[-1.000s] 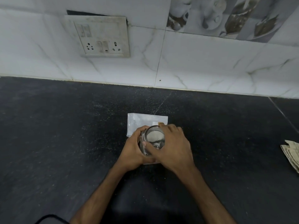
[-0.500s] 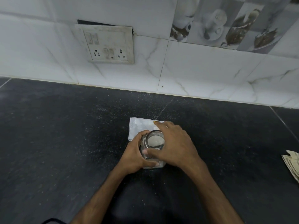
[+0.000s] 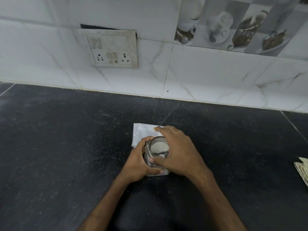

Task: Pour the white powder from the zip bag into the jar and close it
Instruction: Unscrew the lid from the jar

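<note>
A small clear glass jar (image 3: 158, 147) stands on the black counter (image 3: 66, 147), with white powder showing inside through its top. My left hand (image 3: 138, 162) wraps the jar's body from the left. From the right, my right hand (image 3: 181, 152) grips the top rim, thumb at the near edge and fingers reaching over the far side. I cannot tell whether a lid sits under that hand. The white zip bag (image 3: 143, 132) lies flat just behind the jar, partly hidden by the jar and my right fingers.
A tiled wall with a socket panel (image 3: 113, 49) rises behind the counter. A folded pale cloth or paper (image 3: 302, 170) lies at the right edge. Fine white specks dust the counter around the jar.
Both hands stay on the jar in the same place. My right thumb has crept a little around the near rim. The camera has tilted, so the wall shows more.
</note>
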Available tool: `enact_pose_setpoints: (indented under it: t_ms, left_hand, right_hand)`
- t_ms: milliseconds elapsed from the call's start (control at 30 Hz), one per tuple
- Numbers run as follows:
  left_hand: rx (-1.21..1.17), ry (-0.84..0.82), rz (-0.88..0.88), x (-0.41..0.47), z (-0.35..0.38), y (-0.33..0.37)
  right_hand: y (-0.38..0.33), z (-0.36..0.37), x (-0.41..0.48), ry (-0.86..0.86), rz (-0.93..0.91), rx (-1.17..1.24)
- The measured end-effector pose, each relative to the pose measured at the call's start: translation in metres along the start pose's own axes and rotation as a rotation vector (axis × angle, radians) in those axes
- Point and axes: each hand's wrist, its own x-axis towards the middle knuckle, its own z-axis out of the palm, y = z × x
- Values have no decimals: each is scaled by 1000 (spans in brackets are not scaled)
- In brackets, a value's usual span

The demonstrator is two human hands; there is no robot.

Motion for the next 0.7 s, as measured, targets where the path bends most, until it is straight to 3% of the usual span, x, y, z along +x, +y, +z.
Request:
enact_pose_setpoints:
  t_ms: [67,200,333,433,600,700]
  left_hand:
    - [-8,-3,-1,0,0,0]
    - [-19,-2,-4,0,1,1]
    - [-13,-3,-3,0,0,-1]
    - [1,1,-3,1,1,-2]
    - [17,6,2,0,1,-1]
    - [8,9,-3,1,2,-2]
  right_hand:
    - [0,3,1,39,17,-4]
    - [3,-1,1,-100,-71,8]
    - [4,-1,3,-8,20,17]
    - [5,-7,4,-108,-48,47]
    - [1,1,4,-1,-4,48]
    - [3,-3,6,-105,-54,57]
